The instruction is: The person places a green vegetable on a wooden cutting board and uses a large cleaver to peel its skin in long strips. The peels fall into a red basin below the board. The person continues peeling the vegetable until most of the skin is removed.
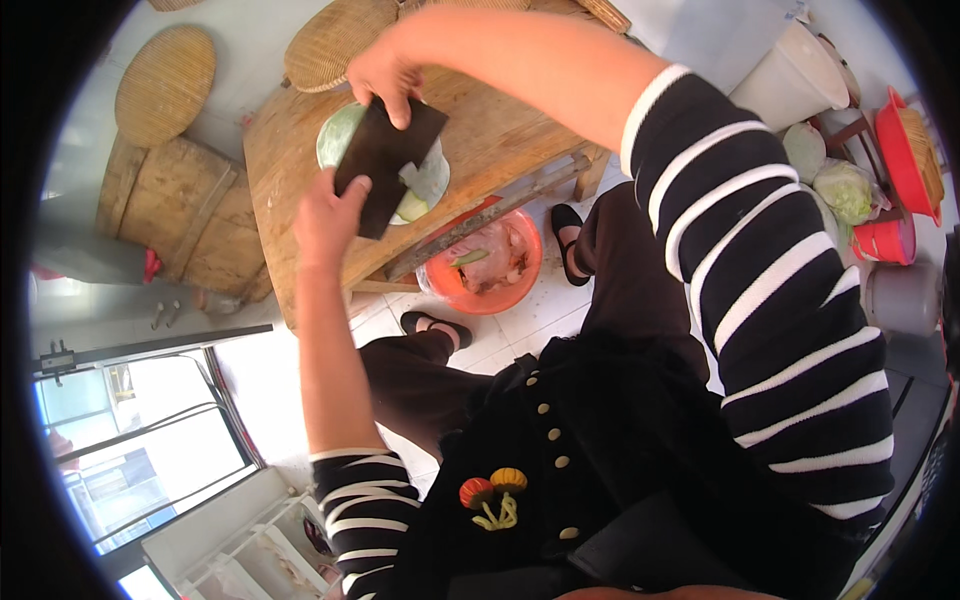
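Note:
A dark, flat, roughly rectangular blade (386, 161), which looks like a cleaver, lies slantwise over a pale green melon (341, 135) on the wooden table (487, 124). My right hand (390, 79) grips the blade's far upper end, fingers bent over its face. My left hand (328, 214) holds the near left edge, its thumb on top and its other fingers mostly hidden. Beyond the blade's right side more of the melon shows, and pale flesh with a green rim (411, 206) lies at the table's near edge. The blade hides the middle of the melon.
Under the table's near edge stands an orange-red basin (487, 292) with a plastic bag and scraps. Woven trays (165, 86) lean at the back left above a wooden board (184, 210). At right are a white bucket (795, 79), bagged cabbage (844, 187) and red basins (896, 154).

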`<state>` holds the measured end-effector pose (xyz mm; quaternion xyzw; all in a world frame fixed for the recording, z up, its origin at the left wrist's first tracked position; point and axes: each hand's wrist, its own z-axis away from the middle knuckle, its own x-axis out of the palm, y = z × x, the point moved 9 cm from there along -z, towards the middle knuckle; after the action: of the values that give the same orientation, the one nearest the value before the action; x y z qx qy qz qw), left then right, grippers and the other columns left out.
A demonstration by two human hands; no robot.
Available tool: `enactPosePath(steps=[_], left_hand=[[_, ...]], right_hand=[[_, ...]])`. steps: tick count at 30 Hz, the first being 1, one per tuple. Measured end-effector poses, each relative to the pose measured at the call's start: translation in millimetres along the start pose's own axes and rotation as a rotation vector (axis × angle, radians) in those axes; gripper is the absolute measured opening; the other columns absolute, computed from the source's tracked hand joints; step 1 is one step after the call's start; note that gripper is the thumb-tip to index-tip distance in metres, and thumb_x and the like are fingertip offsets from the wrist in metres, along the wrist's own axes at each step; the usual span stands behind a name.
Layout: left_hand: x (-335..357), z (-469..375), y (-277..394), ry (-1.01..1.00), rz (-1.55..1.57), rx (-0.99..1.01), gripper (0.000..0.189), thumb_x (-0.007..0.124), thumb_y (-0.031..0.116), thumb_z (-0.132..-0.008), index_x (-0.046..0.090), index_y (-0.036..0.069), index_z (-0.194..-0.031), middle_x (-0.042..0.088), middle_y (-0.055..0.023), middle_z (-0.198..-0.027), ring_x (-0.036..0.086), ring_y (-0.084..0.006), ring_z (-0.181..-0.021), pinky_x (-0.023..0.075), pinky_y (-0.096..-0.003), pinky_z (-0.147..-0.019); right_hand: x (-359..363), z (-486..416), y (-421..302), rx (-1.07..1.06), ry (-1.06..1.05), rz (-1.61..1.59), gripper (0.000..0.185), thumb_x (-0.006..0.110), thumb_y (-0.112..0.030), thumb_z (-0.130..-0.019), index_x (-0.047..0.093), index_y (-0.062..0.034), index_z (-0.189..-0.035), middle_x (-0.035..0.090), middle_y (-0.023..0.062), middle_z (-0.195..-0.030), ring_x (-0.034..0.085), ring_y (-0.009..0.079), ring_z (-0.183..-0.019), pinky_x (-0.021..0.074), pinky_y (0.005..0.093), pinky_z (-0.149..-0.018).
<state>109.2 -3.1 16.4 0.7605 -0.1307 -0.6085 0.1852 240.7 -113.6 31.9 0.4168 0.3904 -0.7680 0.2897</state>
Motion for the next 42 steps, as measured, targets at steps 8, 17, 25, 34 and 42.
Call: enactPosePath(steps=[8,17,25,34,42], left_hand=[[-41.8,13.8,33.9,0.104,-0.189,0.044,0.038,0.069,0.042,-0.087,0.069,0.014,-0.111,0.068,-0.0115,-0.077,0.068,-0.0336,-0.079,0.0519,-0.045,-0.074],[-56.3,-1.7,21.9,0.094,-0.211,0.055,0.04,0.07,0.04,-0.086,0.069,0.014,-0.116,0.065,-0.0087,-0.072,0.065,-0.0276,-0.072,0.0504,-0.0395,-0.072],[-39.6,0.3,5.0,0.079,-0.109,0.03,0.039,0.071,0.039,-0.086,0.068,0.013,-0.114,0.065,-0.009,-0.072,0.066,-0.0269,-0.071,0.0506,-0.0389,-0.072],[-3.2,7.3,3.1,0.027,-0.111,0.083,0.04,0.073,0.039,-0.085,0.069,0.01,-0.113,0.068,-0.0135,-0.077,0.068,-0.0335,-0.076,0.0517,-0.0426,-0.07],[-39.6,25.1,45.9,0.115,-0.183,0.149,0.026,0.072,0.032,-0.086,0.069,0.013,-0.104,0.064,-0.0098,-0.071,0.065,-0.0306,-0.069,0.0506,-0.0416,-0.065]], right_hand=[[-12.0,49.4,-15.8,-0.103,0.274,-0.065,0.029,0.083,-0.024,-0.071,0.071,-0.0077,-0.091,0.067,0.0054,-0.071,0.065,0.0199,-0.066,0.0501,0.0364,-0.06],[-29.8,44.0,-29.7,-0.058,0.258,-0.016,0.03,0.082,-0.021,-0.072,0.06,-0.0042,-0.083,0.063,0.0069,-0.072,0.064,0.0203,-0.063,0.0531,0.0382,-0.057],[-18.1,23.2,-27.3,-0.097,0.158,-0.058,0.029,0.082,-0.019,-0.073,0.067,-0.0038,-0.091,0.067,0.0079,-0.075,0.064,0.0204,-0.063,0.0531,0.0375,-0.057],[16.4,27.8,-9.1,-0.116,0.182,-0.026,0.033,0.084,-0.024,-0.07,0.072,-0.007,-0.095,0.067,0.0059,-0.074,0.063,0.0204,-0.06,0.0513,0.0345,-0.055],[2.7,83.7,-26.0,-0.062,0.393,-0.007,0.03,0.079,-0.031,-0.073,0.075,-0.0145,-0.098,0.069,0.0042,-0.076,0.066,0.0235,-0.074,0.0501,0.0402,-0.068]])
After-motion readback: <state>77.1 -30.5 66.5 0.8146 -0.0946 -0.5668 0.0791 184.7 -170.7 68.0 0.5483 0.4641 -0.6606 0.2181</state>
